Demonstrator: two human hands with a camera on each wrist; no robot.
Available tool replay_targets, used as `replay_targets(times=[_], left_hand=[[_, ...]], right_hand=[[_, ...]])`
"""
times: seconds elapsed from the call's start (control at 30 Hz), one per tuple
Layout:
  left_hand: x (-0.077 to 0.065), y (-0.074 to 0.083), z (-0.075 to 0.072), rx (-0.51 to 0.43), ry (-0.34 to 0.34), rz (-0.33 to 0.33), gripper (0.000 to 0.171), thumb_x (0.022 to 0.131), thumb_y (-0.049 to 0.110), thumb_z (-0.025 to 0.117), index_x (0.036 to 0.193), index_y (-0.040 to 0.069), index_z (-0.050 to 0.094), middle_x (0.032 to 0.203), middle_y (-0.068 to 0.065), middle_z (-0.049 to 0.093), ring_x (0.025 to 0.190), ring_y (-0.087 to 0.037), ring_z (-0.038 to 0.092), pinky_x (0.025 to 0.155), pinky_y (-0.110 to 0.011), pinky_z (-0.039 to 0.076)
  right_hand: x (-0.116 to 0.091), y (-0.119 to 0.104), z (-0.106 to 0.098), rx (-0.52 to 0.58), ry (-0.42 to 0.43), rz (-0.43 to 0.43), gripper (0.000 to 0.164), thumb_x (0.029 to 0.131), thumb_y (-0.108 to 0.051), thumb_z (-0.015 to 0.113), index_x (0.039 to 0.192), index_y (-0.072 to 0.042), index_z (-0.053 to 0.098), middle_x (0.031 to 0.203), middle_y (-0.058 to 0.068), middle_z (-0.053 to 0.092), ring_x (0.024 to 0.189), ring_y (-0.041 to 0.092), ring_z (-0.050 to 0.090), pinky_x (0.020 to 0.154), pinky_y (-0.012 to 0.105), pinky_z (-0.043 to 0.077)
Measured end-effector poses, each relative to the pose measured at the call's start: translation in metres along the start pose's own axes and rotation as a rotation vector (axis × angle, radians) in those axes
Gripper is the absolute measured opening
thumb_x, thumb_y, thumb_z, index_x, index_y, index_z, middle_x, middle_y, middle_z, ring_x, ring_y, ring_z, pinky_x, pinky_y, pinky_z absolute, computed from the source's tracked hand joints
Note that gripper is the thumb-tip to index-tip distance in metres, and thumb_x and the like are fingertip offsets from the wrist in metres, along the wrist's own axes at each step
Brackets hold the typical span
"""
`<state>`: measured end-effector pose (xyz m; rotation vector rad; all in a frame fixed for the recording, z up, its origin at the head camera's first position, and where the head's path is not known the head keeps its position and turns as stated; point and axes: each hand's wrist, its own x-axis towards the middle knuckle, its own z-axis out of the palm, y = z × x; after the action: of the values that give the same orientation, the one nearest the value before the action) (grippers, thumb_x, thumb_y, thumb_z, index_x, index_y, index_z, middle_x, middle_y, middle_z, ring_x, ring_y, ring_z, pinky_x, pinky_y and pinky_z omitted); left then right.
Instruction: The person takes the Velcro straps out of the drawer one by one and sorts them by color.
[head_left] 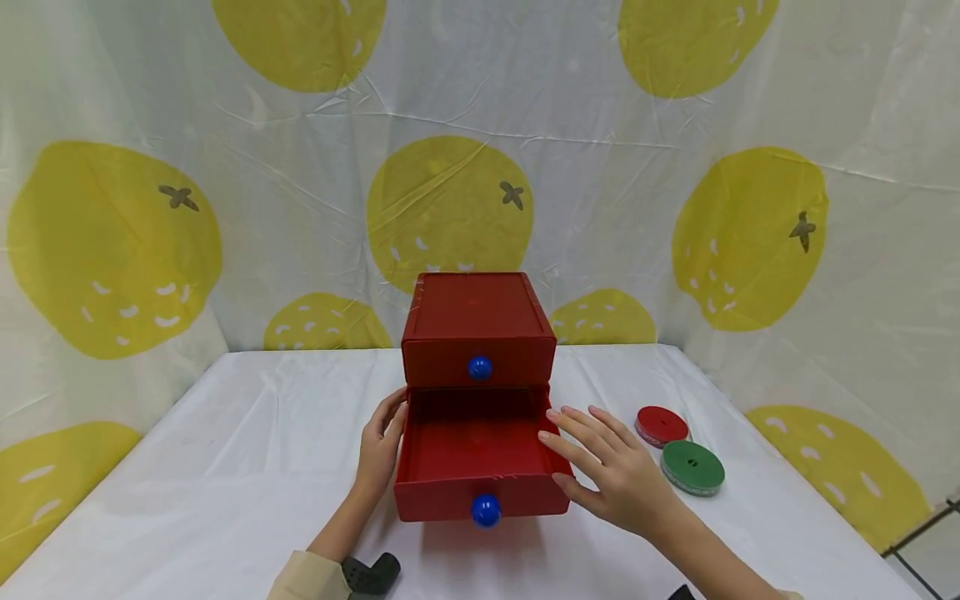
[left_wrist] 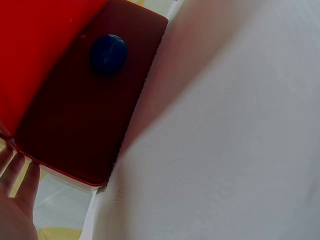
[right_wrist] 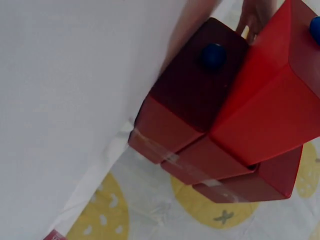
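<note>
A red drawer cabinet (head_left: 476,304) stands on a white-covered table. Below its closed upper drawer, another drawer (head_left: 435,500) with a blue knob (head_left: 486,510) is pulled out, its bare red floor showing. My left hand (head_left: 381,454) lies against the cabinet's left side; in the left wrist view its extended fingers (left_wrist: 29,182) reach the side of a lower closed drawer front (left_wrist: 70,115). With fingers spread, my right hand (head_left: 618,475) is at the right rim of the pulled-out drawer; whether it touches cannot be told. Three stacked tiers show in the right wrist view.
To the right lie a flat red roll (head_left: 662,425) and a flat green roll (head_left: 692,467), apparently ribbon. A lemon-printed curtain (head_left: 585,200) hangs behind the table. Clear tape (right_wrist: 172,157) runs across the stacked tiers' side. A black device (head_left: 371,575) sits at my left wrist.
</note>
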<state>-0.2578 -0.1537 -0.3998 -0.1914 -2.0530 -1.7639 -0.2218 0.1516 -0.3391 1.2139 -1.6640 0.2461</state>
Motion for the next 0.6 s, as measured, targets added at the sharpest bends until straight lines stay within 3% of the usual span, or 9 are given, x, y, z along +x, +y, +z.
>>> replay_targets(times=[0.13,0.37,0.6], left_hand=[[0.004,-0.014,0.000,-0.002,0.007,0.011,0.033,0.095,0.027,0.046,0.127,0.019,0.050,0.129,0.003,0.053,0.111,0.007,0.048,0.094,-0.008,0.035],[0.004,-0.016,0.001,-0.004,0.020,0.043,0.034,0.095,0.030,0.046,0.126,0.018,0.051,0.127,0.003,0.054,0.111,0.005,0.049,0.096,-0.009,0.033],[-0.002,0.006,0.000,-0.012,0.002,0.006,0.034,0.096,0.018,0.045,0.128,0.010,0.050,0.130,-0.006,0.053,0.107,0.012,0.048,0.092,-0.006,0.034]], right_hand=[[0.001,-0.008,0.005,0.028,-0.029,-0.040,0.038,0.094,-0.035,0.043,0.115,-0.009,0.061,0.119,0.013,0.060,0.111,0.027,0.052,0.112,0.033,0.025],[0.002,-0.018,0.014,0.019,-0.064,-0.117,0.037,0.095,-0.035,0.041,0.119,-0.013,0.059,0.122,0.010,0.058,0.112,0.024,0.053,0.113,0.036,0.023],[-0.001,-0.026,0.023,-0.010,-0.092,-0.220,0.039,0.093,-0.036,0.045,0.124,-0.015,0.055,0.124,0.009,0.058,0.113,0.023,0.054,0.110,0.039,0.028]])
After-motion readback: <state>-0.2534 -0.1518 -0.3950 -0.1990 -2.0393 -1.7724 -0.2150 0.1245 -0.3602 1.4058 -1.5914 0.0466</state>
